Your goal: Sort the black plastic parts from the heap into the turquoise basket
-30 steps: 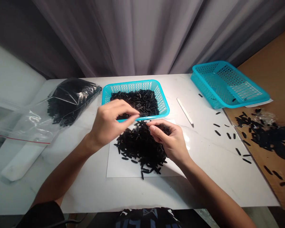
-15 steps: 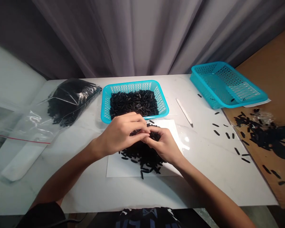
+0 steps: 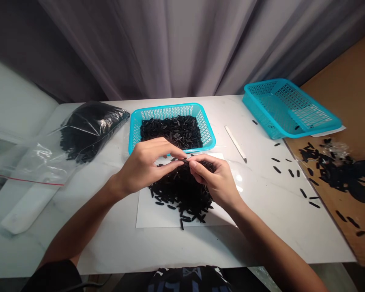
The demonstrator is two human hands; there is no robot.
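Note:
My left hand and my right hand meet fingertip to fingertip over a heap of small black elongated pieces. Between the pinched tips of both is one slim black piece, mostly covered by my fingers. The heap spreads over a white sheet on the table. Just beyond my hands stands a blue plastic basket, partly filled with similar black pieces; my left hand overlaps its front rim in view.
At left lies a clear zip bag of black pieces, over a white block-like object. A pale craft knife-like tool rests right of the basket. A second blue basket is at the far right, near scattered pieces and cardboard.
My fingers have opened out and my hands have drawn slightly apart, so the slim black piece shows between their tips. My left hand's fingers have lifted a little.

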